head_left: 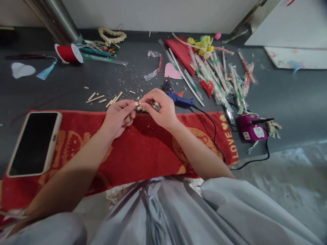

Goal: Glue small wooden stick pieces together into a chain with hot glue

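Note:
My left hand (120, 117) and my right hand (162, 107) meet over the back edge of a red towel (143, 146). Between their fingertips is a small pale wooden piece (137, 103), pinched from both sides. Its exact shape is too small to make out. More wooden bits (140, 109) lie just below and behind the fingers, partly covered by my right hand. Left of my left hand are several short cut wooden sticks (114, 99). A blue glue gun (182, 100) lies just beyond my right hand, its nozzle end dark and smeared.
A phone (34, 143) lies on the towel's left end. A black cord runs over the towel near a purple power socket block (251, 127). Wrapped chopsticks (214, 78) pile up at the right. Behind are a red ribbon spool (68, 53), a pink paper heart (172, 71) and a wooden-piece chain (111, 35).

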`<state>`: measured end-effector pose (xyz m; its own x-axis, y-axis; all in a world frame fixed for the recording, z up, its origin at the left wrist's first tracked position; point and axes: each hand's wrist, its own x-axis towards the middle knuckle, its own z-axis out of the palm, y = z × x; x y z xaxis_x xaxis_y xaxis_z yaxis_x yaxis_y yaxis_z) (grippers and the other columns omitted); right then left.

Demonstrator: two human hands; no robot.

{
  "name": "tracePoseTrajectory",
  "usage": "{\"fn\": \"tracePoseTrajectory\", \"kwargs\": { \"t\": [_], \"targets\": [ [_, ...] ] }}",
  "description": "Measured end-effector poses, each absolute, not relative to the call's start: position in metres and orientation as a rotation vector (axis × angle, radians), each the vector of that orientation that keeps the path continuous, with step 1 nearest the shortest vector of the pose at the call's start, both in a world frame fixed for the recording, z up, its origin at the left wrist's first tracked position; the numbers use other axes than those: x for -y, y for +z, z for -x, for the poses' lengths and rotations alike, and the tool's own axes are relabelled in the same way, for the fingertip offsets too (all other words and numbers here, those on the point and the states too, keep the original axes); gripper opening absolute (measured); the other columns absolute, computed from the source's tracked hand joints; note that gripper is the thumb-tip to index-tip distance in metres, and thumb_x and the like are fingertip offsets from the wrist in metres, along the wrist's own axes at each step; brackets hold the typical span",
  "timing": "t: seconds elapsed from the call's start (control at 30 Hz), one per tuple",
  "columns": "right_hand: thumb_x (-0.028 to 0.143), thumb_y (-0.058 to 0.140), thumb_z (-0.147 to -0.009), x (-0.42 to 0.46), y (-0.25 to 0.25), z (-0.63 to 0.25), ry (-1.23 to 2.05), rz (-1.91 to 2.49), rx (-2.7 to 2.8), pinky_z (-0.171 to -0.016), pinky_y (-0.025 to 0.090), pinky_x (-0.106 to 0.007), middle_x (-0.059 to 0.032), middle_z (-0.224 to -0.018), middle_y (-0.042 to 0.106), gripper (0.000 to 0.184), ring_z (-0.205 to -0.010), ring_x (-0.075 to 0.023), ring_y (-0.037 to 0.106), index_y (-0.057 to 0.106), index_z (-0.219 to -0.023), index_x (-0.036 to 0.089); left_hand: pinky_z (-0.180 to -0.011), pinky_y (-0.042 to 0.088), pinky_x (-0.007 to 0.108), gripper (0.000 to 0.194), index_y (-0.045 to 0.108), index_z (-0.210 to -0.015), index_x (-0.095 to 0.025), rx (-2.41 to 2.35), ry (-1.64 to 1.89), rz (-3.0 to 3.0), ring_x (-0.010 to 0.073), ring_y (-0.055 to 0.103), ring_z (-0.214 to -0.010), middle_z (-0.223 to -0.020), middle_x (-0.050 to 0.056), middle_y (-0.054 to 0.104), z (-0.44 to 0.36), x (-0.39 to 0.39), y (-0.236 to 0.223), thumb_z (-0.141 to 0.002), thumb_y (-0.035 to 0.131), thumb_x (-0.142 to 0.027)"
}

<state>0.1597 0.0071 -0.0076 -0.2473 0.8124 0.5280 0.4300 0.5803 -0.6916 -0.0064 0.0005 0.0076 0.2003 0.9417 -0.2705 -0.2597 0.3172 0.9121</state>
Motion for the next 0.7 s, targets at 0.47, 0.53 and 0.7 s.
{"fn": "tracePoseTrajectory", "kwargs": {
  "t": [0.47,0.53,0.7],
  "targets": [
    [0.034,0.053,-0.097,-0.0064,-0.0100,-0.1601,0.507,1.013,1.915,-0.078,0.051,-0.032,-0.0048,-0.089,0.066,0.020,-0.083,-0.0153,0.058,0.067,-0.093,0.021,-0.032,0.018,0.015,0.022,0.059,-0.067,-0.017,-1.073,0.976,-0.871,0.0002,0.023,-0.028,-0.043,-0.005,0.052,0.0037,0.0003,0.0088,-0.083,0.071,-0.026],
    [0.034,0.054,-0.097,-0.0064,-0.0100,-0.1601,0.505,1.015,1.918,-0.078,0.051,-0.032,-0.0047,-0.089,0.066,0.019,-0.083,-0.0153,0.058,0.067,-0.093,0.022,-0.033,0.018,0.015,0.021,0.059,-0.067,-0.017,-1.077,0.970,-0.874,0.0005,0.023,-0.028,-0.043,-0.005,0.052,0.0038,0.0004,0.0087,-0.084,0.070,-0.024],
    [0.035,0.058,-0.094,-0.0063,-0.0097,-0.1603,0.523,1.030,1.891,-0.079,0.051,-0.032,-0.0039,-0.086,0.065,0.018,-0.082,-0.0148,0.058,0.067,-0.088,0.021,-0.033,0.019,0.016,0.019,0.060,-0.067,-0.018,-1.064,0.981,-0.893,0.0010,0.025,-0.029,-0.044,-0.004,0.053,0.0052,0.0003,0.0066,-0.084,0.069,-0.021]
  ]
}}
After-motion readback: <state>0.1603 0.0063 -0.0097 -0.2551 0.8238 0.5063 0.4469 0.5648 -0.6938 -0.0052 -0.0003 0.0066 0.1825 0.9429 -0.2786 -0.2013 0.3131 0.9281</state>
